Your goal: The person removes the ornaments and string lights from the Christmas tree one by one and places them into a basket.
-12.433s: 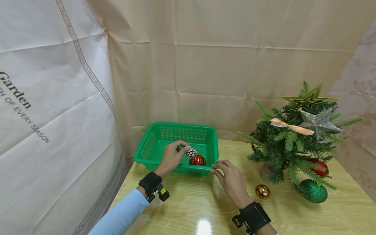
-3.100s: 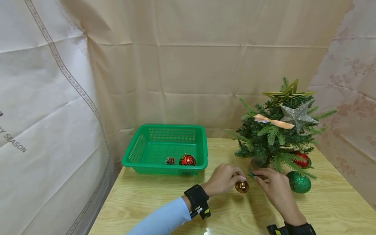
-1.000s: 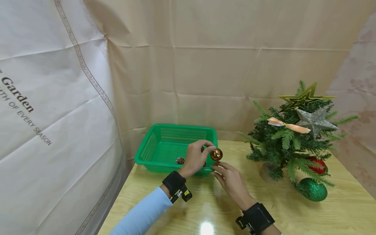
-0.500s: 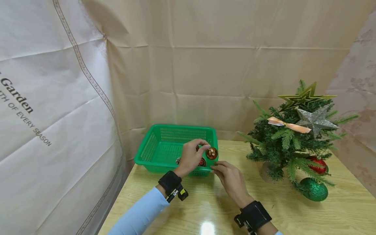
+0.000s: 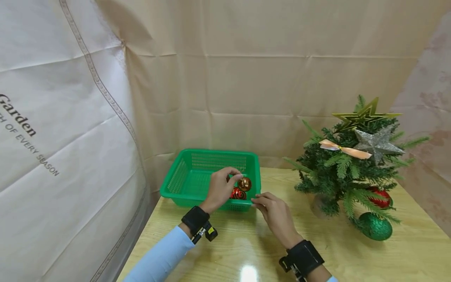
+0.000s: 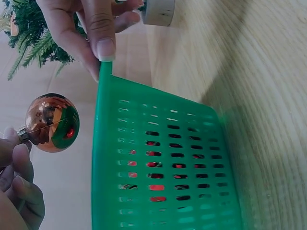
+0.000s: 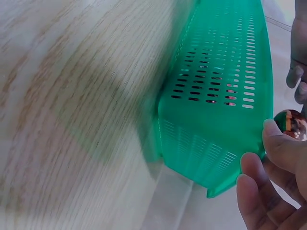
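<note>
My left hand [image 5: 219, 188] pinches a copper-coloured Christmas bauble [image 5: 244, 184] by its metal cap, as the left wrist view shows. The bauble [image 6: 52, 122] hangs above the rim of a green plastic basket [image 5: 218, 152], over its right part. Inside, near the front wall, lies a red bauble [image 5: 238, 193] with swirls. The pine cone seen earlier is hidden behind my left hand. My right hand [image 5: 276, 215] grips the basket's rim at the front right corner, thumb on one side and fingers on the other.
At the right of the wooden table [image 5: 282, 260] stands a small Christmas tree [image 5: 338, 172]. It bears a gold star [image 5: 368, 116], a silver star [image 5: 378, 144] and a peach bow [image 5: 345, 150]. A red bauble [image 5: 380, 197] and a green bauble [image 5: 376, 227] sit low beside it.
The pine cone went from my left hand into the basket. The copper bauble left the table and moved left over the basket. My right hand came from beside the tree back to the rim.
</note>
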Tool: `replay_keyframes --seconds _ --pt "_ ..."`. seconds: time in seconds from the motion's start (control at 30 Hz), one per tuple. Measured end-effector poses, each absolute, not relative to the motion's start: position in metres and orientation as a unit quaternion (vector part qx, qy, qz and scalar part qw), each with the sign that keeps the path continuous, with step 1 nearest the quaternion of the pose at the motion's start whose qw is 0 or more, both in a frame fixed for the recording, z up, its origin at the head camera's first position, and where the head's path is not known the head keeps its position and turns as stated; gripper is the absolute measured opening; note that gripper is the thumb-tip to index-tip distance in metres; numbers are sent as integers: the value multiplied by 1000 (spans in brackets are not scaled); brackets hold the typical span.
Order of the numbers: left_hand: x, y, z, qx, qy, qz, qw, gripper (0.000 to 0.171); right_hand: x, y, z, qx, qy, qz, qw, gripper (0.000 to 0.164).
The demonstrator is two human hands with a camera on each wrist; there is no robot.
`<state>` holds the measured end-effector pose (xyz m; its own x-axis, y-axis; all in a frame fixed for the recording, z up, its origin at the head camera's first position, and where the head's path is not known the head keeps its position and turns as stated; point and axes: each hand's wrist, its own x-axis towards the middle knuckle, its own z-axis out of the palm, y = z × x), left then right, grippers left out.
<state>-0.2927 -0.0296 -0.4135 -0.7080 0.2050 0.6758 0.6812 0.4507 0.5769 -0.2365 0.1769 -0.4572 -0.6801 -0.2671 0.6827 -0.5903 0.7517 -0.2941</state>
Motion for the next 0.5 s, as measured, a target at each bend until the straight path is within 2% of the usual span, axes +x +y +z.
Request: replay_keyframes --seconds 0.5 --pt "-293 -40 -419 -260 -817 -443 263 12 -235 176 -453 226 -894 248 298 14"
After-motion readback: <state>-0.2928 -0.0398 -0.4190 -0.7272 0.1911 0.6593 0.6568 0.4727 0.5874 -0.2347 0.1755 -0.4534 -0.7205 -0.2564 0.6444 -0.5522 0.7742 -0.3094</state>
